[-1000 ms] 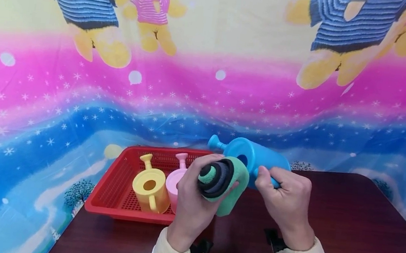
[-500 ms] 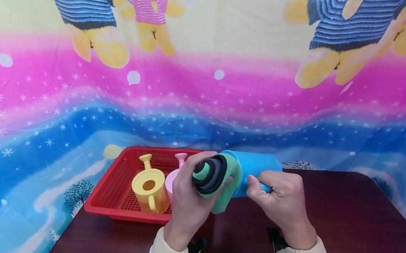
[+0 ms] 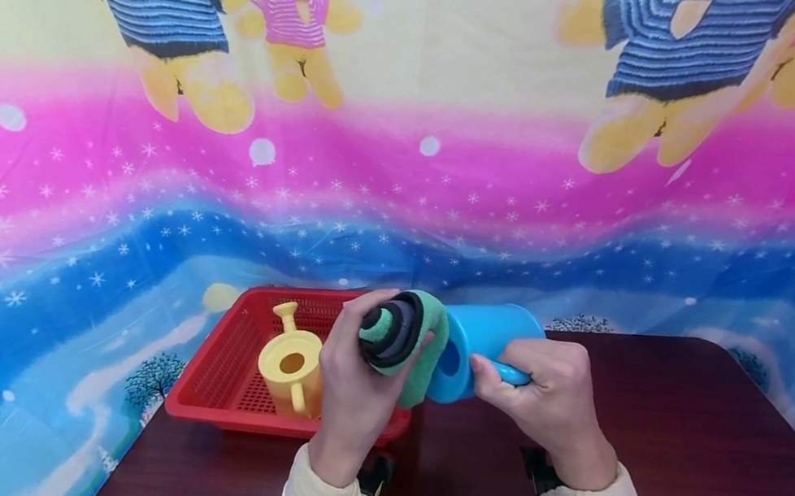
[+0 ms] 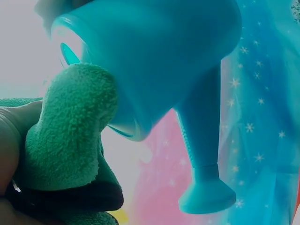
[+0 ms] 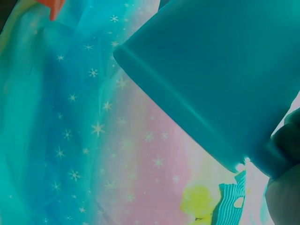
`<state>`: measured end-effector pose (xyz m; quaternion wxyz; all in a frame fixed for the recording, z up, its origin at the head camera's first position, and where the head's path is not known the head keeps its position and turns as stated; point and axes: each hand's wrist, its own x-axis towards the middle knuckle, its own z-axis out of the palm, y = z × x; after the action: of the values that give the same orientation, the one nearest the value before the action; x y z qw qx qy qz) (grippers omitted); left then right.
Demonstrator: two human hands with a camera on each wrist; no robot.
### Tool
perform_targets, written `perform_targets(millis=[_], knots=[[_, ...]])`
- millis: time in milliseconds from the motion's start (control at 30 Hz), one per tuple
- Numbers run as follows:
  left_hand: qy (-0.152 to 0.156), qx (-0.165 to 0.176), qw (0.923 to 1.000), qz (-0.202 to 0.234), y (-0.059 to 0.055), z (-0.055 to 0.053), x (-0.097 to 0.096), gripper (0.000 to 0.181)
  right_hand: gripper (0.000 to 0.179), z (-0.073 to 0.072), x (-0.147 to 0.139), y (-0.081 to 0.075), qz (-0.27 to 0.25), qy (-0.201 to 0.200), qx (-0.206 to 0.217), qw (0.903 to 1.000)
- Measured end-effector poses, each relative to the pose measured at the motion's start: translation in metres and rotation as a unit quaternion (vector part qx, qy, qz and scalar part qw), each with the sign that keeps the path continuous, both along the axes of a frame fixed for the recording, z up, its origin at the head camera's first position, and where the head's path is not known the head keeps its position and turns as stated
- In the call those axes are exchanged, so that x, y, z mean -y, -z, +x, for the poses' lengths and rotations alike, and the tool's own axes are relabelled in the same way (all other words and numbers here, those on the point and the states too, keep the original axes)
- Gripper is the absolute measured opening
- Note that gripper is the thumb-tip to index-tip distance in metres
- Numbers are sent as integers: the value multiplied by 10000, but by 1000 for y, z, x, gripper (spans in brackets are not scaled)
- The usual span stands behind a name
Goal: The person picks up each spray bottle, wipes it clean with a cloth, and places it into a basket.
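My right hand [image 3: 547,384] grips the handle of a blue watering can [image 3: 495,329], held tipped above the table with its holed top facing left. My left hand [image 3: 351,394] holds a bunched green cloth [image 3: 421,365] with dark grey and black layers, its fingers curled round it. The cloth lies against or just before the can's top rim; I cannot tell whether they touch. In the left wrist view the can's spout [image 4: 204,140] and its flared rose show; the head view hides them. The right wrist view shows the can's smooth wall [image 5: 211,84] and base edge.
A red perforated basket [image 3: 207,365] stands on the left of the dark brown table [image 3: 699,446]. Inside it is a yellow watering can [image 3: 287,375], partly behind my left hand. A printed curtain [image 3: 405,183] with bears and snowflakes hangs behind the table.
The blue can has swung lower and a little left, and its spout has gone out of sight in the head view. My left hand moved left with the cloth, covering the pink can.
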<state>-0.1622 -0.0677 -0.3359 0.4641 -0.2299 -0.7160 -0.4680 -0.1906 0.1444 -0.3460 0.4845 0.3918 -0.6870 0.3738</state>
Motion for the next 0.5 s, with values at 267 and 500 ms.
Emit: perform_targets(millis=[267, 500], knots=[[-239, 210, 9994, -122, 2, 0, 1, 59, 59, 1, 0, -2, -194, 260, -59, 9995], [-431, 309, 9982, -291, 4, -1, 0, 58, 60, 1, -2, -3, -421, 656, -85, 9969]])
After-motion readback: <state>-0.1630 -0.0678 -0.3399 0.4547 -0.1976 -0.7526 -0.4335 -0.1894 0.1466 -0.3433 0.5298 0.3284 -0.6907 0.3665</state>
